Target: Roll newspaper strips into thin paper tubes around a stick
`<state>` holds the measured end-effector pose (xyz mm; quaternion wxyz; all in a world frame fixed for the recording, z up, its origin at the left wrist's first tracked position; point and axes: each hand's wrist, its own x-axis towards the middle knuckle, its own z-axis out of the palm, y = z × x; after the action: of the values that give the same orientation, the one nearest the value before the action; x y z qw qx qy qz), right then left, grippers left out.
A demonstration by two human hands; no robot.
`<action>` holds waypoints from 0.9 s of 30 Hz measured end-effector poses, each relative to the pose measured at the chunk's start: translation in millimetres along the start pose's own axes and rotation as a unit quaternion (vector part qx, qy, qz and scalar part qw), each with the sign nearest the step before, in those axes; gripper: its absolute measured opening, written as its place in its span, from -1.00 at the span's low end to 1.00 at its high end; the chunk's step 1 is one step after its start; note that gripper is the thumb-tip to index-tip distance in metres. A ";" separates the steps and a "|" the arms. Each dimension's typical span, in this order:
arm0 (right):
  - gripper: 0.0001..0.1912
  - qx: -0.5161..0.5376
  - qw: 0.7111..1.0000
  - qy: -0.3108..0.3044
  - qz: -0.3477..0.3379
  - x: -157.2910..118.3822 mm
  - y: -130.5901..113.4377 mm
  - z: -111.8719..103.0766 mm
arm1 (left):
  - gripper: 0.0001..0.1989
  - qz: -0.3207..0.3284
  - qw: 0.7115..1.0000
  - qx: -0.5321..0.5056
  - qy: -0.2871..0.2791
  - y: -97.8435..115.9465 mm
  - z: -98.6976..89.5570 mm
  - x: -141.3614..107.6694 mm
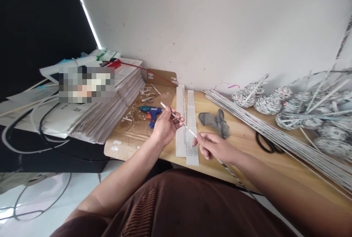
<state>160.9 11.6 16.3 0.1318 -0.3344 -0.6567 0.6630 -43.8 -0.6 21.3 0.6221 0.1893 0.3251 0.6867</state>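
Head view: the wooden tabletop [242, 140] spans the centre and right of the frame, with a thick paper stack [110, 116] beyond its left end. Coiled paper bundles [268, 101] crowd the right edge, behind a slanting bundle of rolled-paper rods [247, 117]. Left of centre lies a cardboard sheet [128, 143]; at centre, two long paper strips [180, 97] run side by side.

Over these, the right hand [211, 145] and left hand [166, 127] share one thin paper rod [191, 131] at mid-frame — the right grip pinched close around it, the left a looser hold of thumb and fingers. The step in hand seems to be fine adjusting of that rod; it calls for light fingertip pressure and both grips in line.

Smaller still are a grey fabric item [209, 119], a blue glue gun [152, 114] and black looped handles [266, 143].

A pixelated patch hides the stack's top, the rods run under the right forearm or out of frame, and whether the darker length below the right hand belongs to the held rod — I cannot tell.
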 end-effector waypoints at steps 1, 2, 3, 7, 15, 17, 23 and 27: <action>-0.62 -0.051 0.997 0.040 -0.027 -0.7 -1.1 0.2 | -0.75 0.003 1.000 0.003 0.004 0.0 0.0 -0.2; -0.64 -0.090 0.992 0.071 -0.047 -1.5 -2.1 0.5 | -0.75 0.004 1.000 0.004 0.007 -0.1 0.0 -0.5; -0.65 -0.101 0.990 0.079 -0.053 -2.1 -2.7 0.8 | -0.75 0.003 1.000 0.004 0.009 -0.2 0.1 -0.8; -0.54 0.037 0.998 -0.054 0.027 -2.5 -0.6 0.9 | -0.75 -0.006 1.000 -0.002 -0.003 -0.3 0.6 -1.6; -0.62 -0.072 0.995 0.052 -0.034 -5.1 4.6 2.3 | -0.73 0.007 1.000 0.009 0.011 -0.2 0.4 -1.2; -0.57 0.049 0.998 -0.038 0.020 -4.6 4.1 4.0 | -0.73 0.000 1.000 0.007 0.010 0.0 0.8 -1.1; -0.62 -0.110 0.988 0.091 -0.059 -0.1 -6.5 4.3 | -0.73 -0.002 1.000 0.008 0.011 -0.8 0.9 -1.3; -0.58 0.032 0.999 -0.019 0.002 4.4 -4.5 5.2 | -0.74 -0.011 1.000 -0.004 0.002 -1.1 0.6 -1.8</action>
<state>153.3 10.7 19.0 0.1286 -0.3181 -0.6367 0.6906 -42.4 -2.2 21.2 0.6298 0.1815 0.3256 0.6815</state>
